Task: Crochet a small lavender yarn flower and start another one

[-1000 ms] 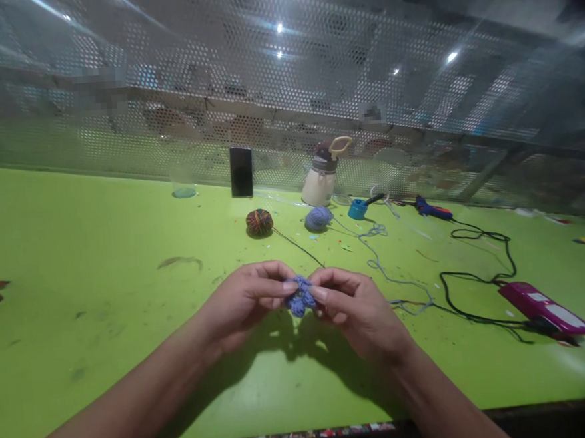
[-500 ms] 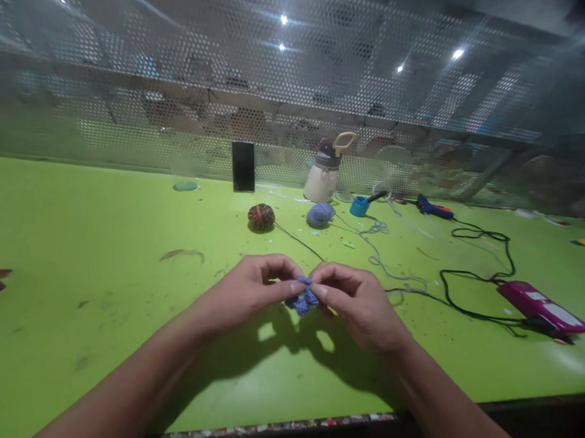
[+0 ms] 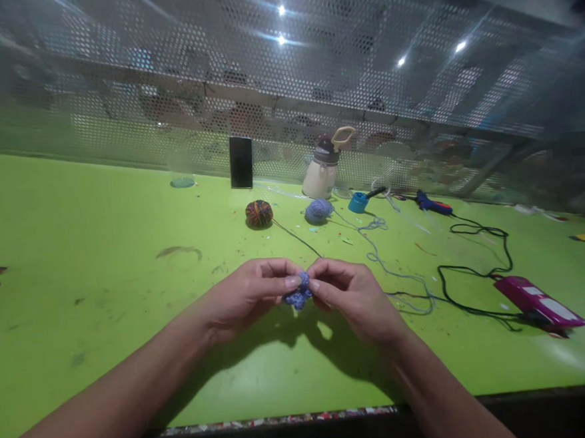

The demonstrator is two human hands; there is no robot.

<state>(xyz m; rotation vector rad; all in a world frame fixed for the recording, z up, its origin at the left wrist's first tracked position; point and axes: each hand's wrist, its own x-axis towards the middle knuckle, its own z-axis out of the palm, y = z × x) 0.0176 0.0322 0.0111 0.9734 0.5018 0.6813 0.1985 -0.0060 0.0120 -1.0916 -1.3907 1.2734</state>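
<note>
A small blue-purple crocheted piece point(image 3: 297, 299) is pinched between both hands above the table. My left hand point(image 3: 250, 292) grips its upper left side with thumb and fingers. From the right, my right hand point(image 3: 355, 296) pinches its edge, thumb in front. Beyond the hands lies a ball of blue-purple yarn point(image 3: 318, 210), its loose strand winding over the table to the right. Left of it sits a dark multicoloured yarn ball point(image 3: 259, 213), with a strand running toward my right hand. Whether a hook is in the fingers cannot be made out.
On the green table point(image 3: 99, 259), a phone point(image 3: 241, 162) and a bottle point(image 3: 320, 170) stand near the perforated metal screen. A blue cup-shaped item point(image 3: 358, 202), a glue gun point(image 3: 432, 203), its black cord and a magenta power strip point(image 3: 539, 302) lie to the right.
The crocheted piece has tilted and turned a little between the fingers, its lower lobes bunching together. The blue yarn strand near my right hand has shifted. My view has moved slightly.
</note>
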